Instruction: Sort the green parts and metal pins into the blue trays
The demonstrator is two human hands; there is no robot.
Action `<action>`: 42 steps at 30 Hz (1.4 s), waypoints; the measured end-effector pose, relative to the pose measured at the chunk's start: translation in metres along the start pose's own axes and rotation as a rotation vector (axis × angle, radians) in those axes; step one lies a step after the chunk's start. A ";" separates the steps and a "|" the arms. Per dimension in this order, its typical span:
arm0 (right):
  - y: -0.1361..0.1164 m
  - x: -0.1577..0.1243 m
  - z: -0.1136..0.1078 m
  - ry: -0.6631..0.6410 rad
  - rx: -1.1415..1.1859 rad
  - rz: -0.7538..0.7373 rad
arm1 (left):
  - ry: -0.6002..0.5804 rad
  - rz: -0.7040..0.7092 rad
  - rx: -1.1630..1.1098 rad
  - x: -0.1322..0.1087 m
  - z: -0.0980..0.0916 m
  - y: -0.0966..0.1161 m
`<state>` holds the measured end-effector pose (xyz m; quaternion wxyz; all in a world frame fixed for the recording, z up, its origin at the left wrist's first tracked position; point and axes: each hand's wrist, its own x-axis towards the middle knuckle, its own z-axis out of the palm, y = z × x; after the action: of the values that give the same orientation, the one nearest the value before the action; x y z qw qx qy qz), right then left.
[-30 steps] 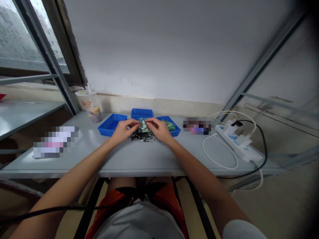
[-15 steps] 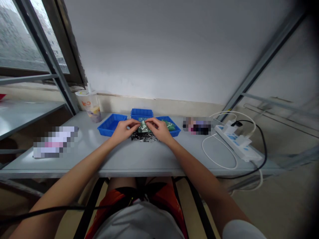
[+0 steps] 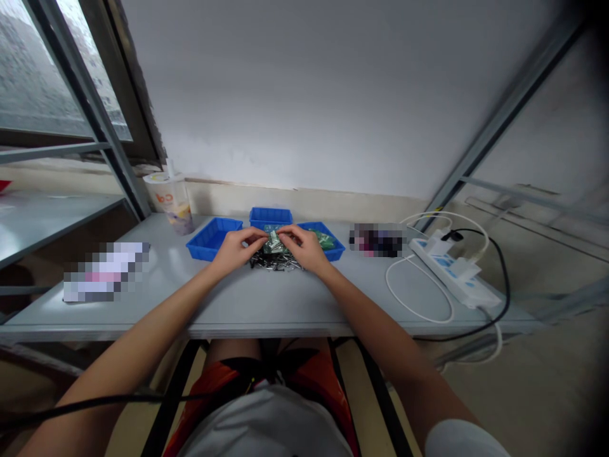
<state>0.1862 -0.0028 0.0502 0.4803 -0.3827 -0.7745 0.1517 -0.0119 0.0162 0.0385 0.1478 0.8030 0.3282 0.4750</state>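
Between my two hands is a small green circuit board (image 3: 273,242) with pale parts on it. My left hand (image 3: 240,248) pinches its left edge with thumb and forefinger. On the other edge, the fingers of my right hand (image 3: 304,245) are closed in the same way. Beneath the board lies a heap of small dark and silvery metal pieces (image 3: 276,262), too small to name. Behind my right hand, a blue tray (image 3: 337,254) holds several green circuit boards (image 3: 324,240). My hands partly hide the heap and this tray.
A blue tray (image 3: 191,248) sits left, another blue tray (image 3: 271,216) behind my hands. Farther left are a drink cup with a straw (image 3: 174,200) and a pixelated flat object (image 3: 107,271). A pixelated item (image 3: 375,241), a power strip (image 3: 457,279) and loose white cable (image 3: 419,311) lie right.
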 end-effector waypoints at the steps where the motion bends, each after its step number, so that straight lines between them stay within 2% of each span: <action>1: 0.000 0.000 0.000 0.002 0.000 0.000 | 0.001 0.000 -0.001 0.000 0.000 0.000; 24: -0.002 -0.001 -0.001 -0.007 0.000 -0.005 | 0.007 0.014 0.011 0.000 0.000 -0.001; 36: 0.002 0.000 0.001 -0.007 -0.016 0.018 | 0.009 -0.005 -0.055 0.001 0.000 0.002; 42: 0.006 0.002 0.004 0.019 -0.016 0.032 | 0.083 -0.135 -0.309 0.002 0.005 0.002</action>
<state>0.1854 0.0029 0.0458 0.4821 -0.4003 -0.7649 0.1495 -0.0057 0.0160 0.0384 0.2874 0.7265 0.3102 0.5416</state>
